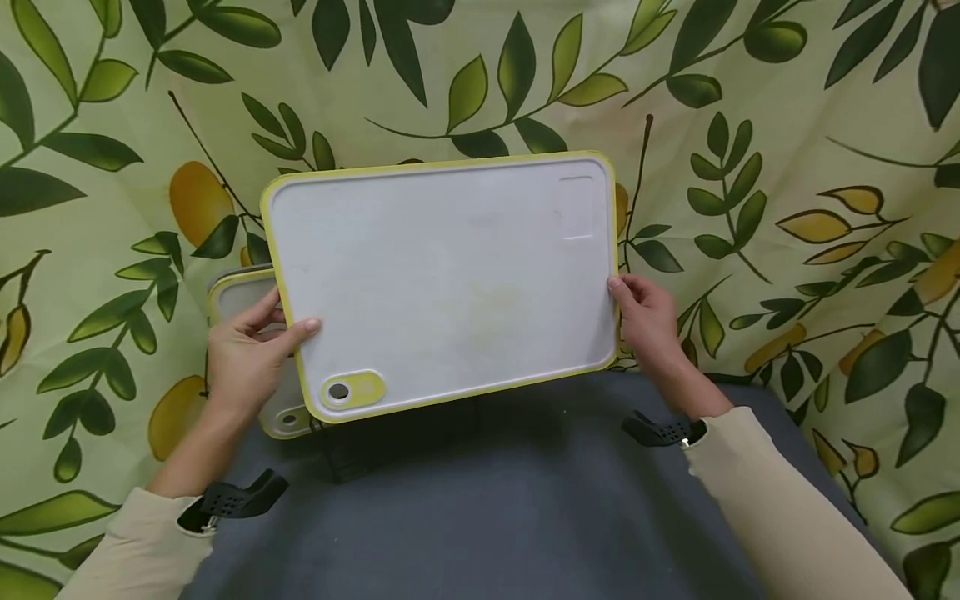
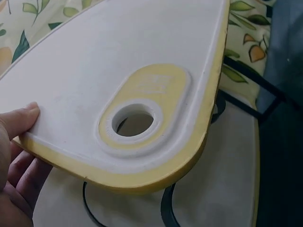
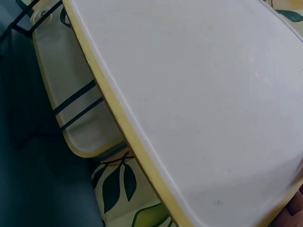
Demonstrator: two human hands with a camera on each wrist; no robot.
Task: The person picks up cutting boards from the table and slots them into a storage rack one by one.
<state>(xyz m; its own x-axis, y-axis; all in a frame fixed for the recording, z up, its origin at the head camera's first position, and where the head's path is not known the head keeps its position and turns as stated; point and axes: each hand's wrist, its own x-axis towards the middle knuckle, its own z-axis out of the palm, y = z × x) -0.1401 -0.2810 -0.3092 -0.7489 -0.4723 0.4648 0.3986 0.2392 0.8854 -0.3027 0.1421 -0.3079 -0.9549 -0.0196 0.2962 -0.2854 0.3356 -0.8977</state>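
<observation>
A white cutting board (image 1: 450, 275) with a yellow rim is held up between both hands, tilted slightly. My left hand (image 1: 251, 354) pinches its left edge, thumb on the front face and fingers behind. Near that thumb, the board's corner has a yellow patch with a round hole (image 2: 135, 124). On the opposite side my right hand (image 1: 648, 321) pinches the right edge, thumb in front. In the right wrist view only a bit of that hand (image 3: 291, 213) shows at the lower right corner.
Behind the held board stands a second yellow-rimmed board (image 1: 281, 421), partly hidden, in a black wire rack (image 2: 255, 87). The rack stands on a dark blue-grey surface (image 1: 495, 500). A leaf-patterned cloth (image 1: 750, 67) hangs behind and at the sides.
</observation>
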